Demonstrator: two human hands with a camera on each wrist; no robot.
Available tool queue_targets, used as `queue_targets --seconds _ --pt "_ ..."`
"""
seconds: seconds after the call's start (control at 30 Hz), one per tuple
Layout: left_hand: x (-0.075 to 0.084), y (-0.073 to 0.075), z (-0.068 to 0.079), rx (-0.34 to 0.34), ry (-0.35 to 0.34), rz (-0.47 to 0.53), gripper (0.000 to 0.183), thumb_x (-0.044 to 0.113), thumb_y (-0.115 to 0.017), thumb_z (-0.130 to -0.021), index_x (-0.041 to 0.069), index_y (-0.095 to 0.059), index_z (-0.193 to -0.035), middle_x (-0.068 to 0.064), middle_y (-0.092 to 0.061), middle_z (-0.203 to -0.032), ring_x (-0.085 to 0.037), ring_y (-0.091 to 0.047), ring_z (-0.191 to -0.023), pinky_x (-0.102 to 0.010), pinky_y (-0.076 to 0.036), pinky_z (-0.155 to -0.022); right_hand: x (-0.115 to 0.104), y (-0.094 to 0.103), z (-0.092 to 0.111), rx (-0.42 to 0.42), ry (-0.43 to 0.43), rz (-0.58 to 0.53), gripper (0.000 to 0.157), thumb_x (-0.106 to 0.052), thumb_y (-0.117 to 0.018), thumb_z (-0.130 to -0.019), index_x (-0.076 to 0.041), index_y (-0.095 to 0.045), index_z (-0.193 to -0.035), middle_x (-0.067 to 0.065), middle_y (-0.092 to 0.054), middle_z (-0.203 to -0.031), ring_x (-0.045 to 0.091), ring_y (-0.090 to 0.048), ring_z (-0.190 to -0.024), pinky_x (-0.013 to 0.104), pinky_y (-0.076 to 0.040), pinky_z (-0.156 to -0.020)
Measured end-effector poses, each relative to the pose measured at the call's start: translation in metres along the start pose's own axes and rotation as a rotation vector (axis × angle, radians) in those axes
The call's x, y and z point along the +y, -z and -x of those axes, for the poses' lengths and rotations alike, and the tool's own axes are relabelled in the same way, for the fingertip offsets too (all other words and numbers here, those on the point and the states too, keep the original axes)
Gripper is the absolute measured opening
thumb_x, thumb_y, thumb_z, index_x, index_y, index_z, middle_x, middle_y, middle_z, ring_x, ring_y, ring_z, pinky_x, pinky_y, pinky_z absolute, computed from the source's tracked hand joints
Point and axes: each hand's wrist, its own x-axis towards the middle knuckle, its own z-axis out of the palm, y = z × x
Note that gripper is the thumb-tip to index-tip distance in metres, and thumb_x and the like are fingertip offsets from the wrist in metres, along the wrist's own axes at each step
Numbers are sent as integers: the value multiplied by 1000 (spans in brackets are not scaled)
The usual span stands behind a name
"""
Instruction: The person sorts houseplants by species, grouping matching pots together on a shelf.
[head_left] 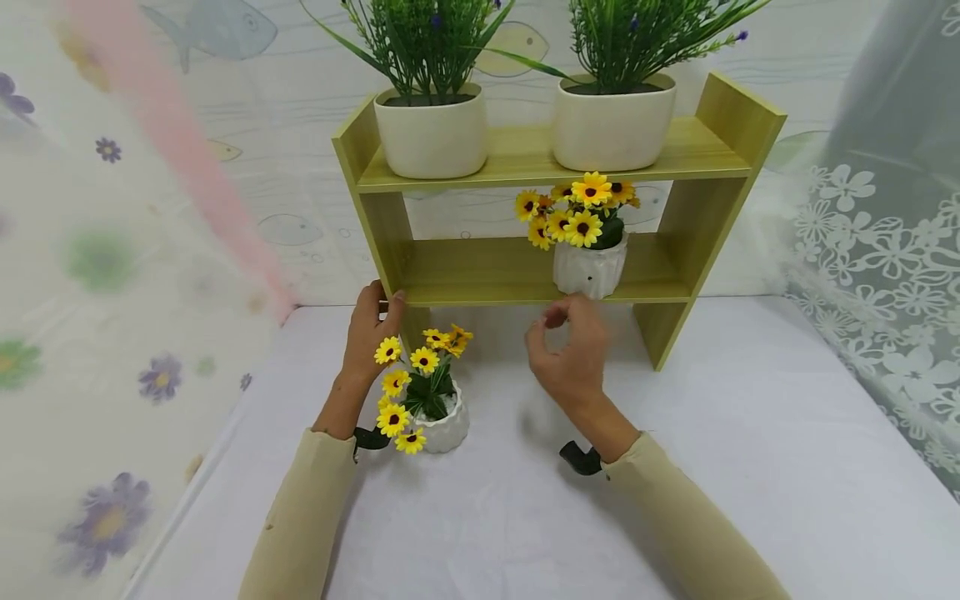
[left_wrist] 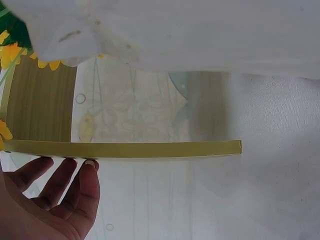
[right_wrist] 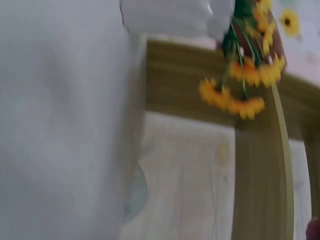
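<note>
My left hand (head_left: 367, 333) grips the left side panel of a two-tier wooden shelf (head_left: 480, 271). In the left wrist view its fingertips (left_wrist: 89, 167) touch the panel's outer face; the thumb is hidden there. My right hand (head_left: 573, 350), slightly blurred, hovers in front of the lower tier with fingers loosely bent and nothing between them. Just above it, a white pot of yellow flowers (head_left: 590, 265) stands on the lower tier, right of the middle. A second white pot of yellow flowers (head_left: 442, 425) stands on the table beside my left wrist, its blooms leaning left.
Two larger cream pots with green plants, a left one (head_left: 431, 133) and a right one (head_left: 615, 125), stand on the top tier. A white cloth covers the table (head_left: 495, 525). Patterned curtains hang on the left (head_left: 112, 333) and a lace one (head_left: 885, 250) on the right.
</note>
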Motion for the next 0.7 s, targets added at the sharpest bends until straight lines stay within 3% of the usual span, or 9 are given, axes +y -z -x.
queue_targets --seconds 0.1,0.23,0.37,0.5,0.57,0.7 --pt "0 0 0 -1 1 2 62 46 -44 -111 1 -45 -153 -20 -53 -134 -35 -61 -120 -58 -56 -99 -7 -13 17 -155 40 -50 8 0 -66 -83 -2 -64 -91 11 -65 -83 24 -63 -74 42 -56 -68" --pt "-1 0 1 1 7 -4 61 46 -43 -111 1 -45 -153 -20 -53 -134 -35 -61 -120 -58 -56 -99 -16 -24 39 -460 40 -51 23 -11 -73 -88 -3 -64 -107 8 -65 -92 21 -64 -80 37 -59 -72" --pt "-1 0 1 6 8 -5 61 46 -43 -111 2 -46 -153 -20 -54 -133 -35 -62 -119 -57 -57 -98 -23 -29 54 -800 -3 -43 56 -33 -80 -90 -4 -59 -133 9 -66 -119 22 -67 -104 39 -59 -87" --pt "-1 0 1 10 3 0 62 48 -44 -111 2 -46 -153 -20 -54 -134 -35 -62 -118 -57 -57 -98 -26 -33 60 -1106 -84 -37 98 -53 -84 -86 -7 -38 -160 9 -48 -156 24 -54 -140 43 -50 -112" --pt "-1 0 1 11 2 3 62 47 -44 -111 1 -46 -152 -20 -54 -133 -35 -62 -118 -58 -57 -97 -26 -36 61 -1184 -136 -44 113 -57 -85 -84 -8 -27 -166 9 -38 -166 24 -44 -150 43 -43 -119" --pt "0 -1 1 9 -4 3 61 47 -44 -111 2 -46 -152 -20 -54 -133 -35 -62 -118 -57 -57 -96 -25 -46 60 -1185 -254 -133 119 -51 -92 -79 -15 -21 -168 3 -35 -170 19 -40 -153 42 -38 -123"
